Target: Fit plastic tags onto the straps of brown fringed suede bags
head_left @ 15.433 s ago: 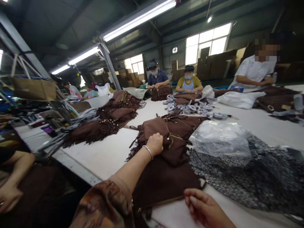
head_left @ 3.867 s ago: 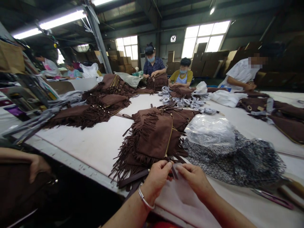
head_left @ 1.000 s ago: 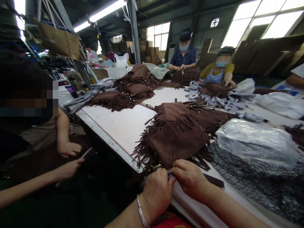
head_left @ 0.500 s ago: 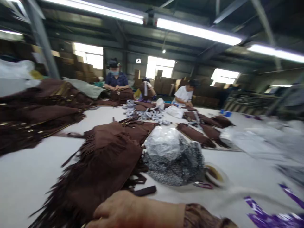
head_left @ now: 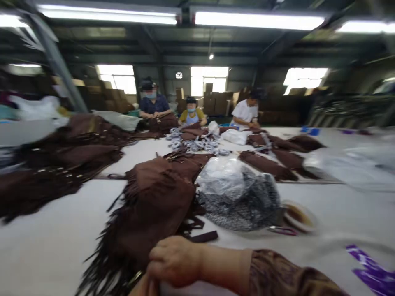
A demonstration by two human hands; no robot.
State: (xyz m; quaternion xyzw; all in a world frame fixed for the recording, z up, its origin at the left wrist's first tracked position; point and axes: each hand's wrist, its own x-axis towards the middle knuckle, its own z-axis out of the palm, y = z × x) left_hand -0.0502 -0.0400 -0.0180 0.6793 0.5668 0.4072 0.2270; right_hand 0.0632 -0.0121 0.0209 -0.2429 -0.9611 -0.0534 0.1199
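A dark brown fringed bag (head_left: pixel 160 193) lies on the white table in front of me, its fringe spread toward the lower left. At the near edge of the bag, my right hand (head_left: pixel 177 261) is closed with its fingers curled down; what they pinch is hidden. Only a bit of my left hand (head_left: pixel 142 287) shows at the bottom edge, close against the right fingertips, and its fingers are mostly out of view. A small gold-coloured piece (head_left: pixel 135 278) glints beside the hands. A dark brown strip (head_left: pixel 203 237) rests just beyond my right wrist.
Right of the bag sits a clear plastic bag of dark speckled material (head_left: pixel 240 201), with a tape roll (head_left: pixel 299 216) and purple-handled snips (head_left: pixel 282 230) nearby. Brown pieces are heaped at left (head_left: pixel 70 160). Purple wrapping (head_left: pixel 375 271) lies lower right. Several co-workers sit across the table.
My view has levelled and swung left, so things sit further right. My right hand has risen slightly in view, and part of my left hand now shows beside it.
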